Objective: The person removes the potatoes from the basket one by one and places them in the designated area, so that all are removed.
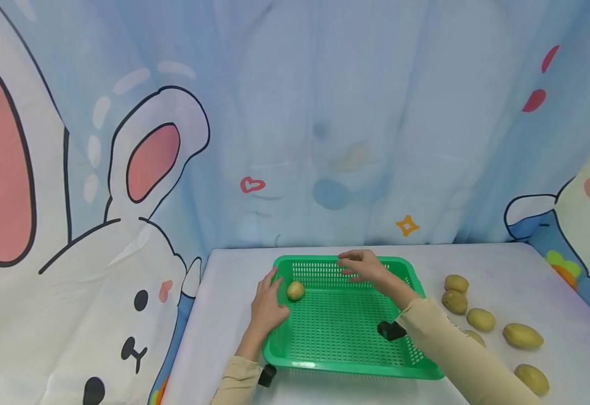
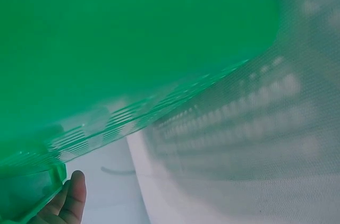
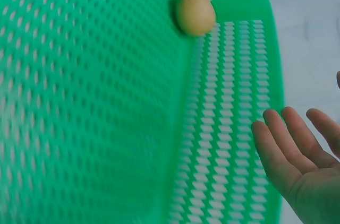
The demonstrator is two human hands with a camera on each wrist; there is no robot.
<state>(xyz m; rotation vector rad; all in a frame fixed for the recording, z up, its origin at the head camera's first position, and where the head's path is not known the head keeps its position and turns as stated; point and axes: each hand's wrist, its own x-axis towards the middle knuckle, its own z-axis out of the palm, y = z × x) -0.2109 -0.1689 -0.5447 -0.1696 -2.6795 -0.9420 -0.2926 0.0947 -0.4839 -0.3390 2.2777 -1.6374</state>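
A green plastic basket [image 1: 350,369] with slotted walls stands on the white table. One small yellow potato [image 1: 296,291] lies inside it at the far left corner; the right wrist view shows this potato [image 3: 195,13] against the wall. My left hand [image 1: 268,302] rests at the basket's left rim, fingers extended toward the far corner and thumb spread over the inside. In the left wrist view its fingers [image 2: 74,195] show beside the green corner. Over the far rim, my right hand [image 1: 365,265] has its fingers loosely spread, with nothing between them.
Several more potatoes lie on the table right of the basket, among them a long one [image 1: 523,336] and a nearer one [image 1: 531,379]. A blue curtain [image 1: 295,140] with cartoon rabbits hangs behind the table's far edge. Each wrist carries a small black camera [image 1: 391,331].
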